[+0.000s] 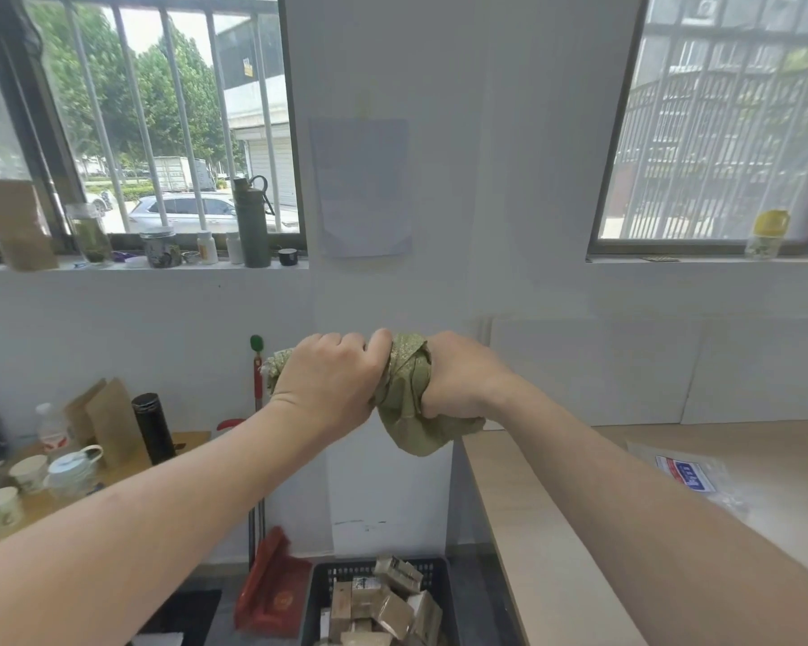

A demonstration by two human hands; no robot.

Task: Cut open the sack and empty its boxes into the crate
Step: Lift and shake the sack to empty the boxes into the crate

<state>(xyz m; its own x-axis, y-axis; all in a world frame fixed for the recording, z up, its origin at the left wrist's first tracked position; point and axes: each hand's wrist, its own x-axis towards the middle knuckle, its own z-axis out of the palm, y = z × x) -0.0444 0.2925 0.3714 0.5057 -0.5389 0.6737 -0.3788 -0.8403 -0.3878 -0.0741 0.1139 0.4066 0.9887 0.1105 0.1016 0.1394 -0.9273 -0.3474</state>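
We see a pale wooden surface (766, 449) running along the right side, with a clear plastic bag bearing a blue and red label (689, 475) lying on it, and a second, lower surface (113, 477) at the left crowded with cups, a black flask (153, 428) and brown paper bags. Between the two, on the floor below our arms, stands the dark plastic crate (320, 594), and in it lies a loose heap of small tan and olive boxes (383, 608), some flat and some tilted on edge; just to the crate's left is a red packet (271, 594). High above the crate, in front of the white wall, we hold the green sack (407, 394), crumpled and twisted into a tight bundle. Our left hand (327, 380) is clenched around its left part, fingers (346, 342) curled fully over the top so that a frayed end pokes out beyond the knuckles. Our right hand (462, 375) is closed in a fist on the right part, its fingers hidden behind the cloth. The sack's middle bulges between the two fists, and a limp fold hangs down below the right hand.
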